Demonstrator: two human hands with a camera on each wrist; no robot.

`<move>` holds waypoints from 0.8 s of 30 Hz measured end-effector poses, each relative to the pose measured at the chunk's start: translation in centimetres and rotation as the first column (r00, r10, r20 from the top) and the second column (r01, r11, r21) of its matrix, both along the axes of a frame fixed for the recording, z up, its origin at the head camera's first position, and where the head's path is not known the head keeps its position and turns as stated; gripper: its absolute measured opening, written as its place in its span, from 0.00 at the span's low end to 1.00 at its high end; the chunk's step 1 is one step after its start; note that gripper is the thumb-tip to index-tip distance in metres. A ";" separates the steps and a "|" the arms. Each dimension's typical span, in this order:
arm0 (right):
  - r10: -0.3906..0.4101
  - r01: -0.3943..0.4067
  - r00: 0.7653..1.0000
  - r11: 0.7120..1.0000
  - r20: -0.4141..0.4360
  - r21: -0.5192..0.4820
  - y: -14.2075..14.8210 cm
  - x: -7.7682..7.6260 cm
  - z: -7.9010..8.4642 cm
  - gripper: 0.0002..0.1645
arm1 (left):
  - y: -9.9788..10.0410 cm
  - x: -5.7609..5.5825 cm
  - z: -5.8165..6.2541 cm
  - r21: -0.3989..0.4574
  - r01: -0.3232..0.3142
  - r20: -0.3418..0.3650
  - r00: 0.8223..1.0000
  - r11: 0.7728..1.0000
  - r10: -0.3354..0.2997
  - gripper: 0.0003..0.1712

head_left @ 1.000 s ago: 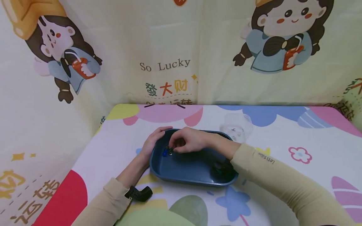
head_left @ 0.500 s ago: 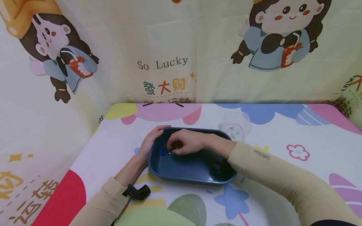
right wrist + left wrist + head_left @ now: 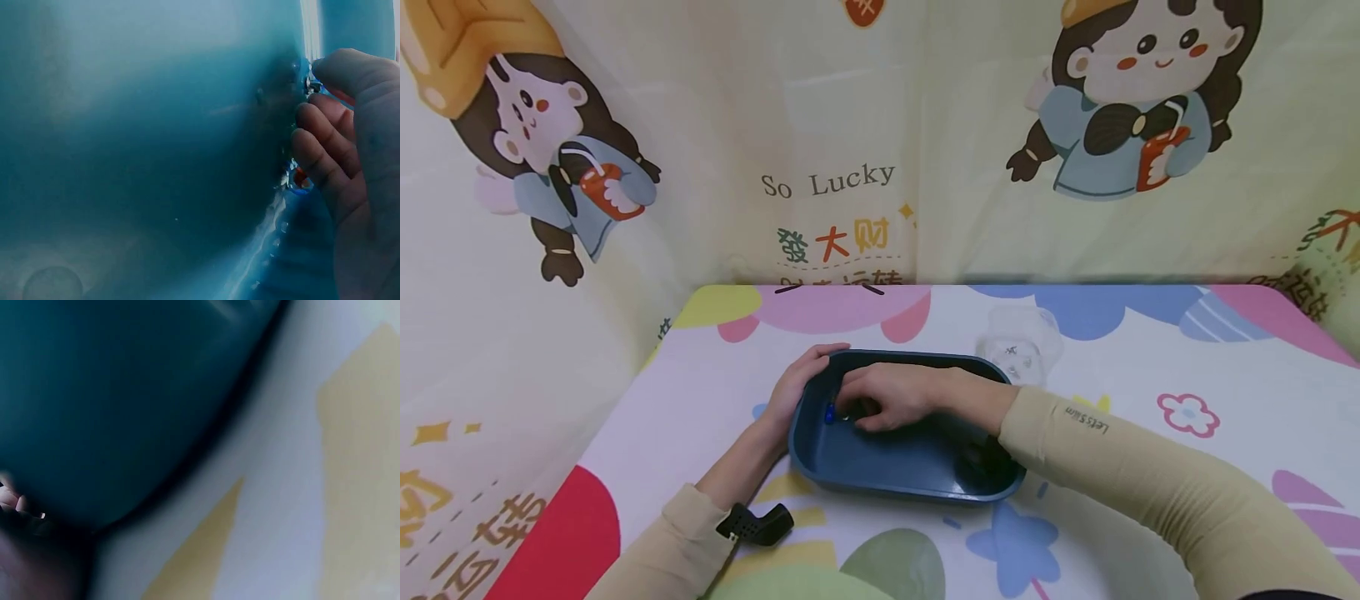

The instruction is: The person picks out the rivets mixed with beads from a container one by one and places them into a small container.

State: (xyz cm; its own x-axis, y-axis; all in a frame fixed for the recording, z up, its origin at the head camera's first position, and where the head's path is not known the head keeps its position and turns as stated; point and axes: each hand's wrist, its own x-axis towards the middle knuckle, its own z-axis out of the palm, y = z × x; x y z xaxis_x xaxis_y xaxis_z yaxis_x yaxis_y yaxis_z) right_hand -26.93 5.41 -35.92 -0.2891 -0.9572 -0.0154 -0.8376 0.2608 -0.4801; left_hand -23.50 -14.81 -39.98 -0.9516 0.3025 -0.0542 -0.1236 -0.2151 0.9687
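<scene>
A dark blue oblong basin (image 3: 895,477) stands on the table in the head view. My left hand (image 3: 793,390) holds its left end, with digits over the rim at the back left corner. Inside, my right hand (image 3: 891,398) reaches down toward the left end, fingers bent. A small blue piece (image 3: 830,413) lies beside those fingertips. In the right wrist view, a small shiny piece (image 3: 309,80) sits right at the thumb tip, and another shiny piece with some red (image 3: 301,179) lies beyond the fingers. I cannot tell whether the right fingers pinch a piece.
Behind the basin's right back corner lies a clear plastic box (image 3: 1018,354) with several tiny silvery pieces in it. A black device (image 3: 756,525) is worn on the left wrist. A printed curtain (image 3: 955,167) hangs along the table's far edge.
The right fingers have come down slightly over the small pieces, now covering most of the shiny one. The left hand keeps its place on the basin. The head view has shifted slightly.
</scene>
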 end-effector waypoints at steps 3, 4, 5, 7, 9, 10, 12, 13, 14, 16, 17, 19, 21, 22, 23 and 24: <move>0.011 -0.010 0.999 0.999 -0.039 0.031 -0.1 0.1 0.1 0.16 | 0.0 0.1 0.0 -0.009 0.002 0.003 1.000 1.000 -0.001 0.26; 0.012 -0.010 0.999 0.999 -0.049 0.039 -0.1 0.1 0.1 0.16 | 0.1 0.1 0.0 -0.009 0.003 0.002 1.000 1.000 -0.003 0.26; 0.015 -0.012 0.998 0.999 -0.054 0.043 -0.1 0.1 0.0 0.15 | 0.0 0.2 0.0 -0.006 0.003 0.003 1.000 1.000 -0.003 0.26; 0.018 -0.014 0.998 0.999 -0.060 0.050 -0.1 0.1 0.0 0.13 | 0.0 0.2 0.0 -0.001 0.005 -0.001 1.000 1.000 -0.005 0.25; 0.021 -0.018 0.998 0.998 -0.062 0.057 -0.1 0.0 0.0 0.11 | 0.0 0.2 0.0 0.009 0.007 -0.003 1.000 1.000 -0.007 0.25; 0.023 -0.019 0.998 0.998 -0.063 0.060 -0.1 0.0 -0.1 0.11 | 0.0 0.2 -0.1 0.013 0.009 -0.006 1.000 1.000 -0.009 0.24; 0.022 -0.018 0.998 0.997 -0.066 0.070 -0.1 0.0 0.0 0.10 | 0.0 0.1 0.0 0.020 0.012 -0.008 1.000 1.000 -0.012 0.24; 0.024 -0.019 0.997 0.997 -0.067 0.073 -0.1 -0.1 0.0 0.10 | -0.1 0.1 0.0 0.021 0.011 -0.010 1.000 1.000 -0.011 0.24; 0.025 -0.020 0.997 0.997 -0.071 0.077 -0.1 -0.1 0.1 0.10 | -0.1 0.1 0.0 0.023 0.011 -0.012 1.000 1.000 -0.011 0.24; 0.025 -0.019 0.997 0.996 -0.077 0.085 -0.1 -0.1 0.2 0.09 | -0.1 0.1 0.0 0.026 0.011 -0.013 1.000 1.000 -0.010 0.24; 0.025 -0.018 0.996 0.996 -0.081 0.088 -0.1 -0.1 0.3 0.09 | -0.1 0.1 0.1 0.027 0.010 -0.012 1.000 1.000 -0.009 0.24; 0.023 -0.016 0.996 0.995 -0.082 0.094 -0.1 0.0 0.4 0.08 | -0.1 0.1 0.1 0.029 0.009 -0.010 1.000 1.000 -0.009 0.24; 0.019 -0.012 0.997 0.995 -0.077 0.101 -0.1 0.0 0.5 0.07 | -0.1 0.1 0.0 0.032 0.010 -0.004 1.000 0.999 -0.010 0.24; 0.018 -0.010 0.997 0.995 -0.074 0.104 0.0 0.1 0.5 0.07 | -0.1 0.1 0.0 0.032 0.009 0.000 1.000 0.999 -0.009 0.24; 0.018 -0.010 0.997 0.994 -0.074 0.107 0.0 0.1 0.5 0.07 | -0.1 0.1 0.0 0.029 0.008 0.001 1.000 1.000 -0.008 0.24; 0.017 -0.009 0.997 0.994 -0.073 0.108 0.0 0.1 0.5 0.06 | -0.1 0.2 -0.1 0.027 0.009 0.002 1.000 1.000 -0.009 0.24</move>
